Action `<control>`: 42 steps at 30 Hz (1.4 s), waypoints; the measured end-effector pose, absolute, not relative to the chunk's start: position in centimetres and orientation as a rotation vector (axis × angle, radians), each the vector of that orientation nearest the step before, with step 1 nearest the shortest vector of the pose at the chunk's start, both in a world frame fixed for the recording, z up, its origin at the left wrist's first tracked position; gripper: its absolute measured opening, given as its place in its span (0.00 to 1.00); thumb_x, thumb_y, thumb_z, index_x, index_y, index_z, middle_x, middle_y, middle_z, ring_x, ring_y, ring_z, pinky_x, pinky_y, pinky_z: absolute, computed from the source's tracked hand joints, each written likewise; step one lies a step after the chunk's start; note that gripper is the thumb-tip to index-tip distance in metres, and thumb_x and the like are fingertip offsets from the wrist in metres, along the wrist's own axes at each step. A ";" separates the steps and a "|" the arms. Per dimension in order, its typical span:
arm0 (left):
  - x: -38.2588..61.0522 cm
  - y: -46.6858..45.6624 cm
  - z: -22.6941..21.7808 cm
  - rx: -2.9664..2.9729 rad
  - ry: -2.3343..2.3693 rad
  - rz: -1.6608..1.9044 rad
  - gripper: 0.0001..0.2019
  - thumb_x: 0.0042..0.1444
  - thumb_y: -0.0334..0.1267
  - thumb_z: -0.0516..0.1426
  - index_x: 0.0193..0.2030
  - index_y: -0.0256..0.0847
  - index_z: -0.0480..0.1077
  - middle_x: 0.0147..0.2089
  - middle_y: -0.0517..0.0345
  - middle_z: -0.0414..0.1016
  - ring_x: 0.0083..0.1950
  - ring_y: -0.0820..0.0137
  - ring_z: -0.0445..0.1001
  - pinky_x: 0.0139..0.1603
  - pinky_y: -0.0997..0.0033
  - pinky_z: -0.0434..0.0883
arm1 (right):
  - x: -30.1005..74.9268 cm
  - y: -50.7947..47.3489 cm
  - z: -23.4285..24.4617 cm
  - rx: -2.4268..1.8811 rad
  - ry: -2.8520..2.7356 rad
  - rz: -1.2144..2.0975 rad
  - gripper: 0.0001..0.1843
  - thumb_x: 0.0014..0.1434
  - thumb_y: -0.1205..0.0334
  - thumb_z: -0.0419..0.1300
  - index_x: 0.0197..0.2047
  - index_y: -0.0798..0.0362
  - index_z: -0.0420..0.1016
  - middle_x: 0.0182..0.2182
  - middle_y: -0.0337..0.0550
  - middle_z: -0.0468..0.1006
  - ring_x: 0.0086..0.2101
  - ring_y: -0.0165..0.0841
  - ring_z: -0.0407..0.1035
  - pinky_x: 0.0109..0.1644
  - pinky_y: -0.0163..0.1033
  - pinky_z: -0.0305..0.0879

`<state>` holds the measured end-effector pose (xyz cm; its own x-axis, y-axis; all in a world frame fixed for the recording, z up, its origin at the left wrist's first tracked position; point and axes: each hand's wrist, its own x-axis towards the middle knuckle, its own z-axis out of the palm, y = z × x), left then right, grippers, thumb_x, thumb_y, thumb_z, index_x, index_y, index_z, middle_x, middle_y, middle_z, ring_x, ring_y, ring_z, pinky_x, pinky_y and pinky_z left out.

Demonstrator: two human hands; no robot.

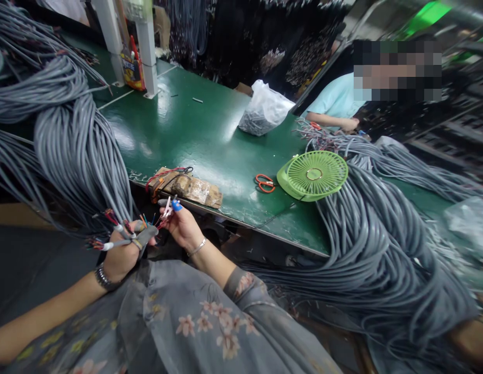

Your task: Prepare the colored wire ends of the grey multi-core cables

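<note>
My left hand (126, 254), with grey covers on its fingers, is closed round the end of a grey cable (128, 240). Thin coloured wires (148, 220) fan out of the stripped end. Close beside it, my right hand (184, 227) pinches thin reddish wires and a small whitish piece (167, 209) that I cannot make out clearly. A blue cover (176, 205) sits on one of its fingertips. Other stripped cable ends with white sleeves (108, 246) stick out left of my left hand. Just beyond both hands, a taped wooden block (195, 191) lies at the table edge.
Large grey cable bundles hang at left (78, 140) and right (374, 234). On the green table (179, 124) are a green fan (317, 174), orange-handled scissors (265, 183) and a filled plastic bag (263, 110). A co-worker (335, 101) handles cables at the far right.
</note>
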<state>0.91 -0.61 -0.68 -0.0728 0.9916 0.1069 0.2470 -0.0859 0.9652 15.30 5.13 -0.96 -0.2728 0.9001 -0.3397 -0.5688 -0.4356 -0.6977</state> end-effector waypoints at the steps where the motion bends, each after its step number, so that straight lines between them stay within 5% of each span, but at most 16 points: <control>1: 1.0 -0.5 -0.6 1.418 1.405 1.222 0.19 0.52 0.51 0.58 0.17 0.41 0.72 0.20 0.57 0.73 0.24 0.69 0.70 0.31 0.68 0.66 | 15.3 5.1 -1.0 -0.890 -0.572 1.857 0.16 0.58 0.49 0.67 0.34 0.55 0.75 0.26 0.38 0.77 0.24 0.25 0.68 0.28 0.30 0.66; 8: 1.8 -0.3 0.3 1.365 1.391 1.258 0.17 0.49 0.49 0.58 0.18 0.40 0.72 0.19 0.56 0.73 0.23 0.71 0.69 0.27 0.73 0.66 | 15.3 5.4 -1.3 -0.909 -0.584 1.808 0.24 0.63 0.41 0.60 0.32 0.56 0.75 0.26 0.41 0.77 0.24 0.27 0.66 0.32 0.35 0.68; 16: 1.9 -0.1 0.0 1.375 1.410 1.255 0.16 0.47 0.49 0.58 0.17 0.41 0.72 0.18 0.56 0.72 0.21 0.71 0.67 0.24 0.73 0.65 | 14.4 5.9 -1.0 -0.922 -0.369 1.791 0.18 0.56 0.47 0.69 0.30 0.55 0.75 0.23 0.37 0.74 0.25 0.27 0.66 0.29 0.32 0.65; 42: 1.8 0.3 0.0 1.430 1.412 1.101 0.19 0.46 0.54 0.57 0.16 0.40 0.71 0.18 0.55 0.73 0.22 0.69 0.69 0.25 0.71 0.65 | 14.3 5.8 -0.8 -0.877 -0.347 1.785 0.17 0.57 0.50 0.69 0.29 0.55 0.75 0.23 0.38 0.75 0.25 0.28 0.66 0.32 0.33 0.65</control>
